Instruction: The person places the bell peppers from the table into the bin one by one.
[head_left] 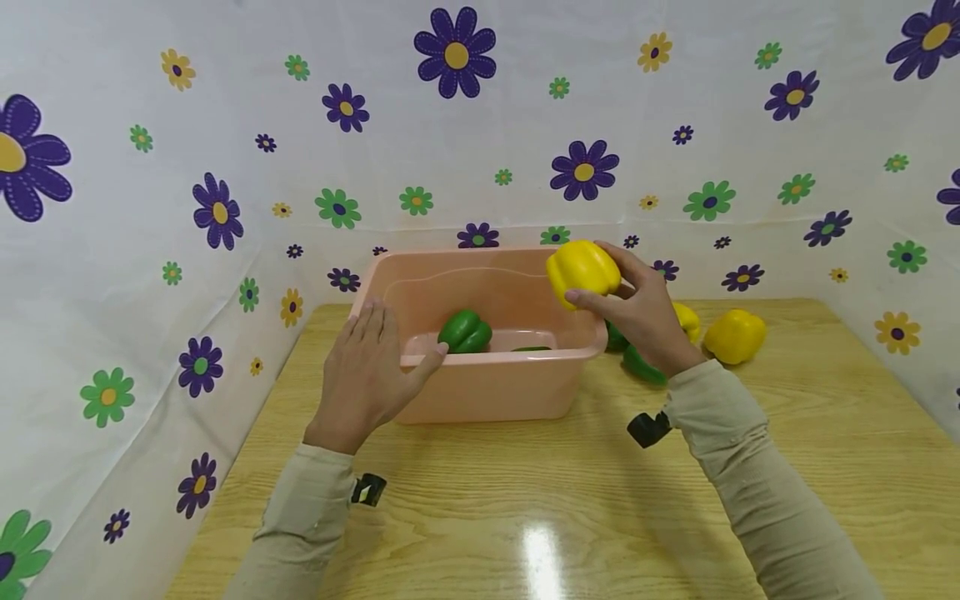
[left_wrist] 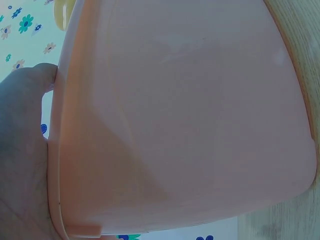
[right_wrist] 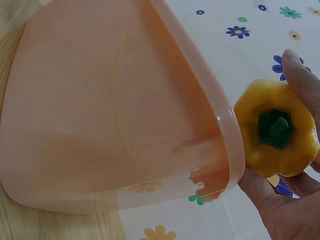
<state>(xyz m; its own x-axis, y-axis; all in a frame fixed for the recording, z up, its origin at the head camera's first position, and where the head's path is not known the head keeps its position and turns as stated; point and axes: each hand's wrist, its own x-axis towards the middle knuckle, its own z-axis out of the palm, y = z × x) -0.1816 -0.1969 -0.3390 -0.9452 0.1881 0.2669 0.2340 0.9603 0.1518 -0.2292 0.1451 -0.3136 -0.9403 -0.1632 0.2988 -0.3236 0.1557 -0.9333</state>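
we are partway through moving peppers into the pink tub (head_left: 487, 392) that sits on the wooden table (head_left: 570, 508). one green pepper (head_left: 465, 332) already lies inside it, near the front left of the floor, and a thin green sliver (head_left: 531, 348) shows just behind the front rim; we cannot tell whether that is a second pepper or something else.

our right hand (head_left: 637, 312) has its fingers and thumb curled round a yellow pepper (head_left: 582, 271), holding it in the air at the tub's right rear corner, roughly over the rim. in the right wrist view the same yellow pepper (right_wrist: 276, 129) shows its green stem towards the camera, with the fingertips (right_wrist: 298, 70) wrapped over its top and the tub's rim (right_wrist: 231, 150) just beside it. we judge this one about to go in, not yet released.

our left hand (head_left: 367, 371) rests against the tub's front left corner, fingers straight and close together, thumb laid along the front rim. it steadies the tub rather than grips it. the left wrist view is filled by the tub's wall (left_wrist: 185, 120) with the palm (left_wrist: 22, 155) against its edge.

still outside, on the table to the right of the tub: another yellow pepper (head_left: 735, 335), a second yellow one (head_left: 687, 321) mostly hidden behind our right wrist, and at least one green pepper (head_left: 639, 363) lying under that wrist. so, as we judge it, one is in, one is in hand, and about three wait on the table.
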